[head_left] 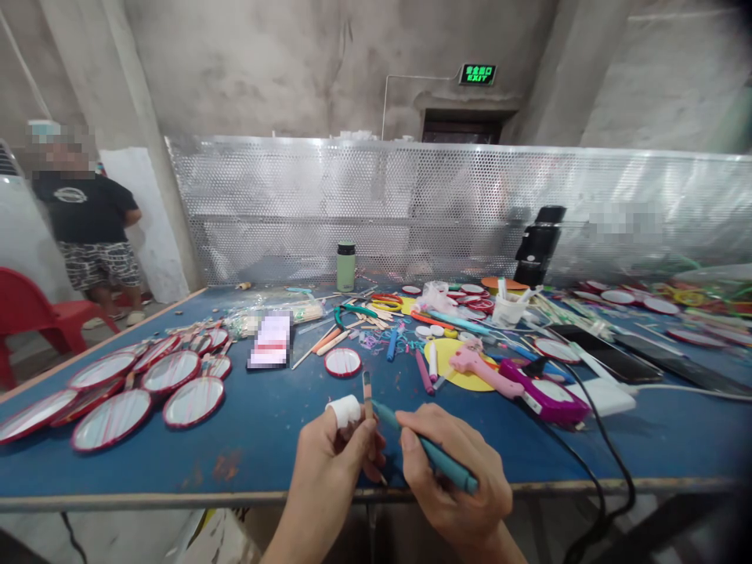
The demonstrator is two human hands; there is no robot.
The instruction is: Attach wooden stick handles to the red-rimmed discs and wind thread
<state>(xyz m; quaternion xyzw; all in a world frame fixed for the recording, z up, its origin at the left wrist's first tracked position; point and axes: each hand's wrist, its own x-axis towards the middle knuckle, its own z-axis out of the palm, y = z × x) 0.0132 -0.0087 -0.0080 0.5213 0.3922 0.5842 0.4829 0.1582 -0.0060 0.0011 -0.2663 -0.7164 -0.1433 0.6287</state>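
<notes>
Wooden stick [367,392] sits pinched in our left hand [334,462] — hold it still. Our right hand [455,478] grips the teal pen [432,454] — we should press gently.

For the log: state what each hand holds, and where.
Left hand pinches a wooden stick by its lower part. Right hand grips a teal pen along its barrel.

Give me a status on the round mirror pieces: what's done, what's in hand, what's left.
Done, by the look of it: a batch of red-rimmed round mirrors lies at the table's left. In hand: the left hand holds a thin wooden stick upright, while the right hand works a teal pen-shaped tool against it. Left, probably: a lone small red-rimmed mirror and loose sticks mid-table.
</notes>
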